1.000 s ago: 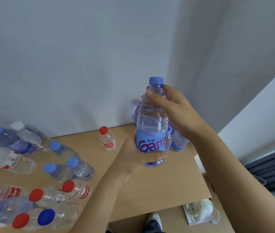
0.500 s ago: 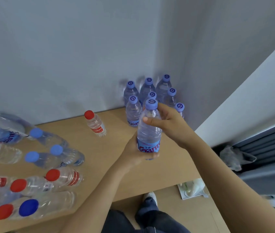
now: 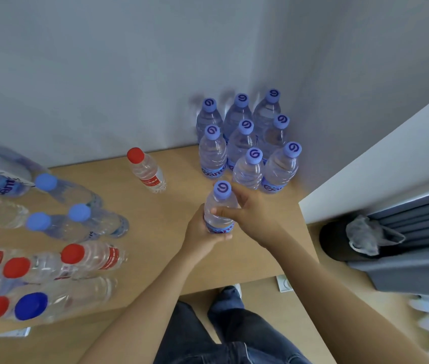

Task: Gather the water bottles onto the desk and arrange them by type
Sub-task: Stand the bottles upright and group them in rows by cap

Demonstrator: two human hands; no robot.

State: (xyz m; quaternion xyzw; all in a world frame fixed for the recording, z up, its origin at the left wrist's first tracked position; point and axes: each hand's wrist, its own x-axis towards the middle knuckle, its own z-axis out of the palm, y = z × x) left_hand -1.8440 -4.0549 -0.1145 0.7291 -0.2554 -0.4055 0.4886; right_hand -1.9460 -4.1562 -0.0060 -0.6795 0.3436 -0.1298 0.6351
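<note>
- Nearest: person's legs in dark trousers [image 3: 223, 334] below the tabletop [image 3: 155, 258] edge, so they're standing right at it.
- Left hand [image 3: 202, 236] wraps the lower body of a lilac-cap bottle [image 3: 220, 208], fingers curled round the label — taking the weight from beneath, I'd say.
- Right hand [image 3: 250, 214] comes in from the side, thumb and fingers clamped on the bottle's upper body, just under the cap. Looks like a steadying grip to keep it upright.
- Bottle itself is vertical, just in front of the standing group. Can't tell if its base touches the tabletop; left hand hides it.
- Near left: unsorted heap lying on sides — red-cap bottles [image 3: 90, 257], one dark-blue-cap bottle [image 3: 58, 302], then lilac-cap ones [image 3: 77, 222] further back. Mixed types, still to be sorted.
- Mid: one small red-cap bottle [image 3: 146, 170] stands alone, well apart from the lilac group. Prob. the seed for a second type row.
- Far right corner: standing cluster [image 3: 247, 143] of lilac-cap bottles, packed touching, tucked against the wall [image 3: 129, 74] — corner keeps rows tight & leaves room for other types.
- My read: the held bottle extends the front row; needs a gentle set-down so neighbours don't topple.
</note>
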